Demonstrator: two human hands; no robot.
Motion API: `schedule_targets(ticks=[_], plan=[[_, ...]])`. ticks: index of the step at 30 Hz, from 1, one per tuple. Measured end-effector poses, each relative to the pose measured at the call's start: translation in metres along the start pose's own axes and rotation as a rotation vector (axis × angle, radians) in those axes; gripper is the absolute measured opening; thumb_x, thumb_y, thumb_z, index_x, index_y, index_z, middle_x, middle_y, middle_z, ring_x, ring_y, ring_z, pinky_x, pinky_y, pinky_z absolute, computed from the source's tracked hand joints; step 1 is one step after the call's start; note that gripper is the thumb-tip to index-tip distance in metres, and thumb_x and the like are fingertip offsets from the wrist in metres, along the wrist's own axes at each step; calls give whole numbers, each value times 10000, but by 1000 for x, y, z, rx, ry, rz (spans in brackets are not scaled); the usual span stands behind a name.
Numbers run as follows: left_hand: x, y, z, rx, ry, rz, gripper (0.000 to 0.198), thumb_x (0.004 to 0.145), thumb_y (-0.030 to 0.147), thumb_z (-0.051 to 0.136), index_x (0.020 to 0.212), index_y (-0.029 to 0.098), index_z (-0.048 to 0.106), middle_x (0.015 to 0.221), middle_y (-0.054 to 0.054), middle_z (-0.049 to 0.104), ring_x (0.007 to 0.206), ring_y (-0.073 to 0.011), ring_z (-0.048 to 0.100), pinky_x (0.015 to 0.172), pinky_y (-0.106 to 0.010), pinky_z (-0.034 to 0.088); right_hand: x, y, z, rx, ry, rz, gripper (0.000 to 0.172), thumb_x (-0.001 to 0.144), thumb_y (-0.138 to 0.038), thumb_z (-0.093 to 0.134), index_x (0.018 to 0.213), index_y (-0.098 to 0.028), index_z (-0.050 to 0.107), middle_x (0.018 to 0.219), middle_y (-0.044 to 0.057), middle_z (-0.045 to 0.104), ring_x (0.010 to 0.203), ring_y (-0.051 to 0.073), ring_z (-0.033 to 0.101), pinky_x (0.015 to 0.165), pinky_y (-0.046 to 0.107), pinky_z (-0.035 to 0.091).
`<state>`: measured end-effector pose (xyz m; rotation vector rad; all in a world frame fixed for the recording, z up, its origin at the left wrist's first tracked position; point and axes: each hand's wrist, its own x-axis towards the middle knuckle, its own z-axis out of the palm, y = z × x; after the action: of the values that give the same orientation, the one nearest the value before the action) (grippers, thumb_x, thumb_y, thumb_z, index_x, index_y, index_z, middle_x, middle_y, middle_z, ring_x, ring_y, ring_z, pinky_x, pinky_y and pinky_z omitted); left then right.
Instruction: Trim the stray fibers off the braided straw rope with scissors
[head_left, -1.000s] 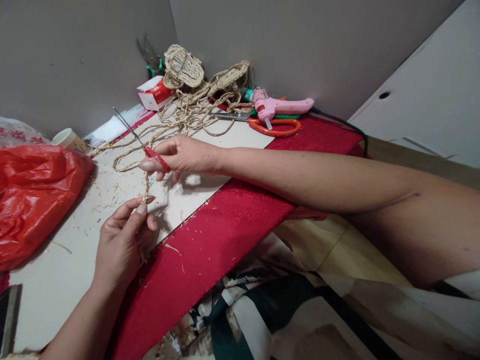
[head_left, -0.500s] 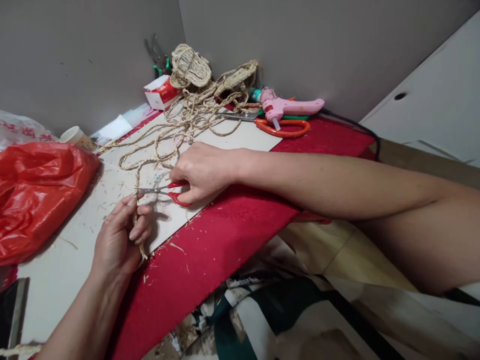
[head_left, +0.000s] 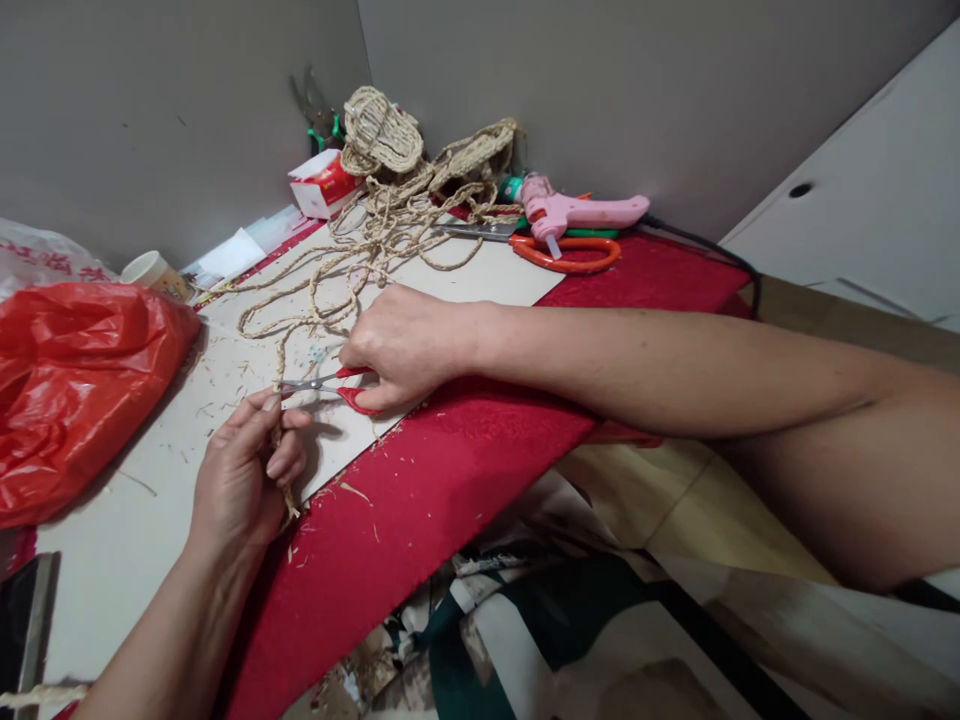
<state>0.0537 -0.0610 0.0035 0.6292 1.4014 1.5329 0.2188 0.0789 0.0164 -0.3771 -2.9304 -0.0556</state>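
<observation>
My left hand [head_left: 244,465] pinches a braided straw cord [head_left: 282,352] between thumb and forefinger, and the cord's frayed end hangs out below the palm. My right hand [head_left: 401,345] is closed on the red handles of small scissors [head_left: 315,384]. The scissor blades point left and their tips meet the cord just above my left fingertips. Past my hands, the cord runs in loose loops over a white board [head_left: 435,275] sprinkled with straw bits, up to a tangled heap near the wall.
Coiled straw pieces [head_left: 382,130] and a red-and-white box [head_left: 324,184] stand at the back. A pink glue gun [head_left: 585,211] lies over orange-handled scissors [head_left: 574,265], its cable running right. At left are a red plastic bag [head_left: 82,385], a paper cup [head_left: 154,274] and a dark flat object [head_left: 26,610].
My left hand and the pinched part of the cord have shifted slightly to the right. The handles of the scissors look a little closer together.
</observation>
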Motion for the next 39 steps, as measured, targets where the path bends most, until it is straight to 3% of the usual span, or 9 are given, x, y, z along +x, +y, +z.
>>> schedule_targets(ticks=[24, 39], plan=[[-3, 0, 4, 26, -9, 12, 82, 742, 99, 684, 739, 134, 610, 658, -41, 689, 348, -17, 349, 344, -123, 298, 1, -3, 1, 35, 17, -35, 391, 824, -480, 528, 811, -152, 740, 688, 88, 676, 666, 190, 554, 615, 314, 260], [-1, 2, 3, -43, 6, -14, 95, 812, 152, 608, 784, 112, 690, 666, -38, 658, 377, -34, 345, 349, -152, 341, 3, 0, 1, 119, 32, -21, 283, 849, -352, 524, 788, -161, 724, 695, 45, 680, 607, 126, 490, 602, 291, 228]])
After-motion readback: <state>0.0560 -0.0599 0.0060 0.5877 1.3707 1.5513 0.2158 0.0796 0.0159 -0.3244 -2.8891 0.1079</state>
